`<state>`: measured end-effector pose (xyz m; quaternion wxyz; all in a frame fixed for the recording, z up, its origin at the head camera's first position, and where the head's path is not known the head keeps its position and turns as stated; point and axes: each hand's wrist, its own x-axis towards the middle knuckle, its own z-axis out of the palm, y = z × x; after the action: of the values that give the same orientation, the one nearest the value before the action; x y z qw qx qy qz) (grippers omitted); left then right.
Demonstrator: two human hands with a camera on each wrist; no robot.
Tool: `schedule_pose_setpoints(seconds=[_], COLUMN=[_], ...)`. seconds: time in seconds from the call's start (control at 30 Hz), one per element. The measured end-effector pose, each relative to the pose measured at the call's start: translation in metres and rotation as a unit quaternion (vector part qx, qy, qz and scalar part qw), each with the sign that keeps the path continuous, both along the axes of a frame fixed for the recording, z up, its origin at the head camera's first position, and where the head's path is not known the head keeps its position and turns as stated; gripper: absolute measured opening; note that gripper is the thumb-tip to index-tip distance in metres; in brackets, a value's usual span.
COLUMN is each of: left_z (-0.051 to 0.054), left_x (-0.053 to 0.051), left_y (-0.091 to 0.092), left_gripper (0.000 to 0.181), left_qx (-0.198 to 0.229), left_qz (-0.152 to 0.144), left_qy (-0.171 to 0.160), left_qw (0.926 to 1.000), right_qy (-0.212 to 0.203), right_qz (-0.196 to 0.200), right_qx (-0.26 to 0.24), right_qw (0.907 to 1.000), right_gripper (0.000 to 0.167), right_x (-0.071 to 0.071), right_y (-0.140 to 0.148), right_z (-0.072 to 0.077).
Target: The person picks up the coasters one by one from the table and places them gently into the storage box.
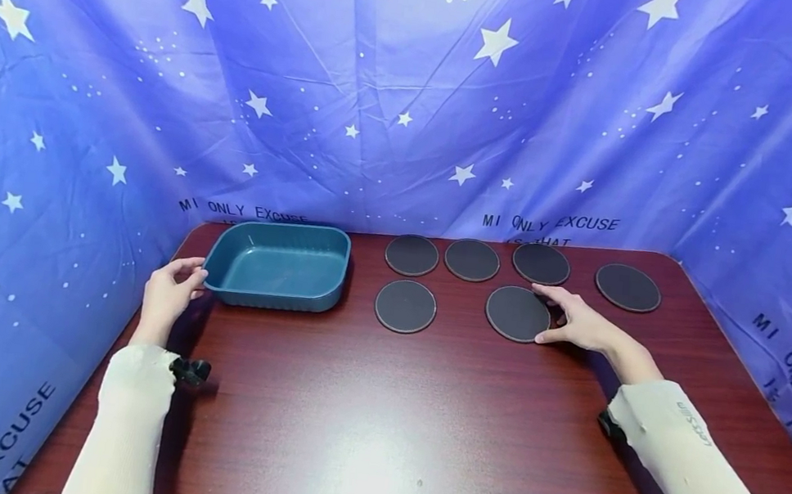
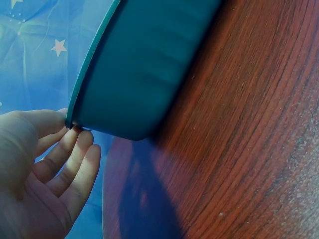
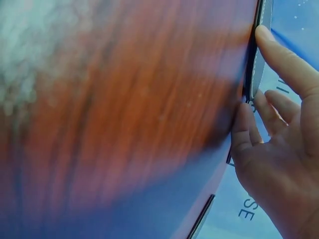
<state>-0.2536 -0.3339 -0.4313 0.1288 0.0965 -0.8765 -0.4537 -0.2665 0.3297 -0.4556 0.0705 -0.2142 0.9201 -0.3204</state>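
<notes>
A teal rectangular basin (image 1: 278, 299) with rounded corners stands at the back left of the table. My left hand (image 1: 165, 297) pinches its rim at the near left corner; the left wrist view shows the thumb above the lip and the fingertips below. My right hand (image 1: 583, 323) grips the right edge of a round black coaster (image 1: 516, 313), thumb at the near side and fingers at the far side. In the right wrist view this coaster (image 3: 258, 64) appears nearly edge-on, with pale stitching along its border. Whether it touches the table is unclear.
Several more black coasters lie flat around it, among them one by the basin (image 1: 406, 307), one behind the right hand (image 1: 541, 263) and one at the far right (image 1: 628, 288). A blue star-patterned cloth (image 1: 417, 76) hangs around the dark red wooden table (image 1: 317, 402).
</notes>
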Motion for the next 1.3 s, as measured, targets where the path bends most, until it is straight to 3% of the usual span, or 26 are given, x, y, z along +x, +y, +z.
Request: schedule_pose_setpoints(seconds=[0.2, 0.43, 0.63, 0.77, 1.13, 1.3], left_z=[0.001, -0.001, -0.001, 0.0, 0.001, 0.002], left_x=[0.001, 0.001, 0.001, -0.001, -0.001, 0.0], left_y=[0.0, -0.002, -0.002, -0.001, 0.002, 0.0], left_gripper=[0.036, 0.037, 0.037, 0.036, 0.036, 0.034], left_qx=[0.0, 0.018, 0.01, 0.003, -0.013, -0.063], left_qz=[-0.001, -0.002, 0.003, 0.005, 0.008, 0.024], left_qy=[-0.002, -0.004, -0.008, -0.003, -0.008, -0.009], left_qw=[1.0, 0.9998, 0.9999, 1.0, 0.9998, 0.9977], right_qy=[0.01, -0.003, -0.03, -0.027, -0.013, -0.016], right_qz=[-0.001, -0.007, -0.029, -0.038, -0.034, -0.053], right_qx=[0.009, 0.05, 0.065, 0.076, 0.001, -0.026], right_qw=[0.9999, 0.9987, 0.997, 0.996, 0.9993, 0.9981], right_gripper=[0.095, 0.081, 0.101, 0.102, 0.104, 0.098], right_x=[0.001, 0.002, 0.002, 0.0, 0.001, 0.003], right_y=[-0.005, -0.011, -0.019, -0.024, -0.024, -0.019], right_z=[0.003, 0.005, 0.006, 0.005, 0.005, 0.007])
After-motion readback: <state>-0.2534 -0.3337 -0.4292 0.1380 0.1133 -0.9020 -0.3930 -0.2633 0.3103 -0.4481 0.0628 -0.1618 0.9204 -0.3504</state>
